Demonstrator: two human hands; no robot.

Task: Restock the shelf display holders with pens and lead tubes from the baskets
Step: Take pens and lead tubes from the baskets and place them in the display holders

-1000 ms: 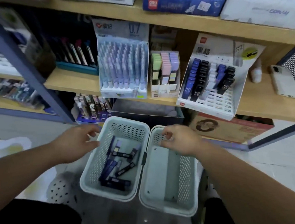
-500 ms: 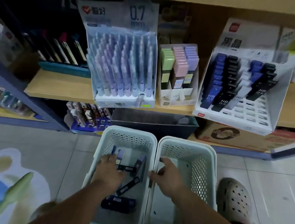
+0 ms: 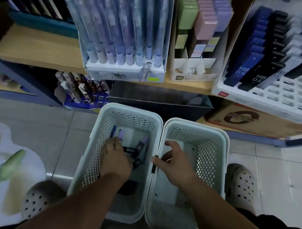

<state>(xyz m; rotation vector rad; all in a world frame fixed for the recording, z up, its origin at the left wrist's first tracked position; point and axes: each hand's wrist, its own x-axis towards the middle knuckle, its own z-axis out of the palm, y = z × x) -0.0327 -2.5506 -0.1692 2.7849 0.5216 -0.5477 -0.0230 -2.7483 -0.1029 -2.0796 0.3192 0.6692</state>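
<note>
while over floor tiles (image 3: 279, 162) below wooden shelf (image 3: 39, 48), lays left grip (image 3: 115, 160) on dark, lilac lead tubes (image 3: 143, 144), closure unclear; clasps basket rim (image 3: 196, 124) with right grip (image 3: 174, 167).

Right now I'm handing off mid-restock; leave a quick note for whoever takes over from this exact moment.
Hands: left hand is down in the left basket, touching the loose lead tubes; whether it grips one is unclear. The right hand holds the right basket by its inner rim, thumb over the edge.
Things: several tubes lie in the left basket; none show in the right basket.
Done: lead-tube holder on the shelf is part-filled; pen holder has a filled front row.
Left: pick tubes and fill the bare front slots.
</note>
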